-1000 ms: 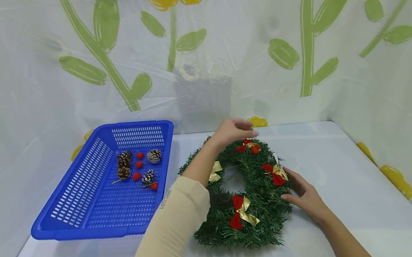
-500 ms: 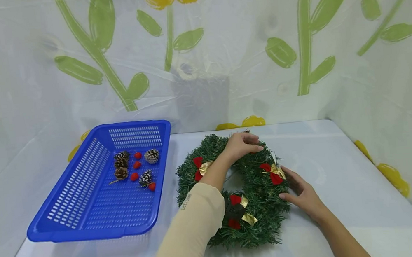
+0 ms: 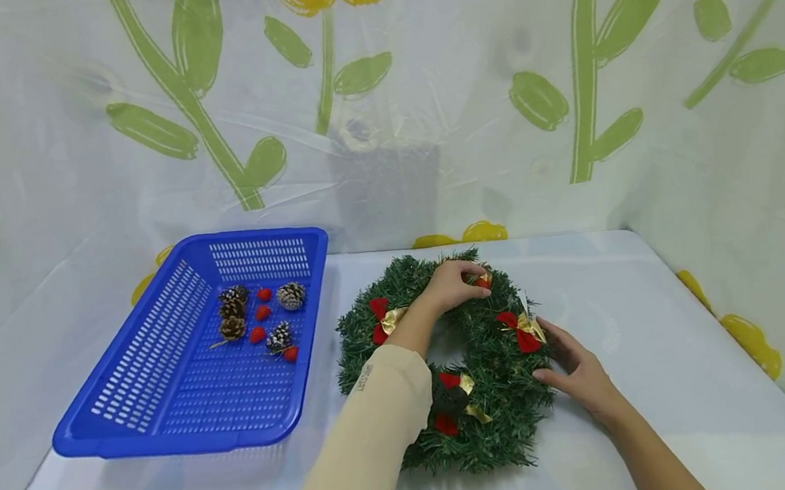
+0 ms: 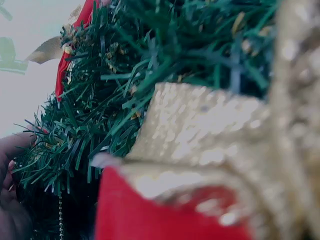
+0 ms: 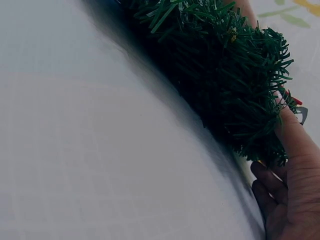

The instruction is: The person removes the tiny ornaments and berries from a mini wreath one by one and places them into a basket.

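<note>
A green artificial wreath (image 3: 508,415) lies on the table, trimmed with red and gold bows. At its far side my left hand (image 3: 449,285) pinches a red and gold bow (image 3: 483,279), most of which the fingers hide. My right hand (image 3: 583,376) grips the wreath's right rim, next to another red and gold bow (image 3: 525,332). In the right wrist view the right thumb (image 5: 297,137) lies along the greenery, with curled fingers below. A blurred bow (image 4: 195,120) fills the foreground of the left wrist view, and part of a hand shows at its left edge.
Left of the wreath stands a blue perforated basket (image 3: 191,442) holding several pine cones (image 3: 291,295) and small red ornaments (image 3: 257,334). My left sleeve (image 3: 368,437) crosses the near-left part of the wreath. A flower-printed sheet (image 3: 479,110) hangs behind the table.
My left hand has come down from above the far bow onto it, and its forearm has shifted right, uncovering the wreath's left bow. The right hand keeps its place on the rim.
</note>
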### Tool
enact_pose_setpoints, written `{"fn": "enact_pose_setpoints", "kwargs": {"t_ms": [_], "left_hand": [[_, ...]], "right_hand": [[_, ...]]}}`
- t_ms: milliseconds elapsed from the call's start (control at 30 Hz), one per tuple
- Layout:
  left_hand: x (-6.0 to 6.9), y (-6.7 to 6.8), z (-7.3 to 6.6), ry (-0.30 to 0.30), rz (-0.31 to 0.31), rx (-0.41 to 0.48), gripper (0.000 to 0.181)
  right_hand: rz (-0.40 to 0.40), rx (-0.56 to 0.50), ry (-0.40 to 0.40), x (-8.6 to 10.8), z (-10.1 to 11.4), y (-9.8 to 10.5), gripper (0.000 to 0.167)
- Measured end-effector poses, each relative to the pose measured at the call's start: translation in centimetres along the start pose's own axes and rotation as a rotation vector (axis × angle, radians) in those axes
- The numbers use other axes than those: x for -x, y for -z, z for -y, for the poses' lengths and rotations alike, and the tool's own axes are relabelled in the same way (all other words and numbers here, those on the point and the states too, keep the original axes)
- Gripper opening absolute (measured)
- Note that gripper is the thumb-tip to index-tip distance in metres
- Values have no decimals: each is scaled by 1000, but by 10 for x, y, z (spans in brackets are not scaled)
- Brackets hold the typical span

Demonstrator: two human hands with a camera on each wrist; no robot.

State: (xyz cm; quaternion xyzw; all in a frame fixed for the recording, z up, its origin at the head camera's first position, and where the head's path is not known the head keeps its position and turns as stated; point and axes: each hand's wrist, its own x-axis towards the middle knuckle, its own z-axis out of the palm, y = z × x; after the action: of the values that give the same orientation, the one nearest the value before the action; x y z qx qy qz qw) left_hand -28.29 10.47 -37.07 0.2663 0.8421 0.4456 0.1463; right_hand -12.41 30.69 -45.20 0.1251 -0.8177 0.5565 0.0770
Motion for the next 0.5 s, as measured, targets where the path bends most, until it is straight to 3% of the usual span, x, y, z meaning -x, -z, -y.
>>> {"fn": "enact_pose_setpoints", "kwargs": {"t_ms": [267,500], "left_hand": [[-4,-2,-1,6,9,-121,36],[-6,-3,2,-25,22,-164,33]], "right_hand": [[3,11,7,1,0,-1,75],[-2,14,5,2,-1,0,75]]}}
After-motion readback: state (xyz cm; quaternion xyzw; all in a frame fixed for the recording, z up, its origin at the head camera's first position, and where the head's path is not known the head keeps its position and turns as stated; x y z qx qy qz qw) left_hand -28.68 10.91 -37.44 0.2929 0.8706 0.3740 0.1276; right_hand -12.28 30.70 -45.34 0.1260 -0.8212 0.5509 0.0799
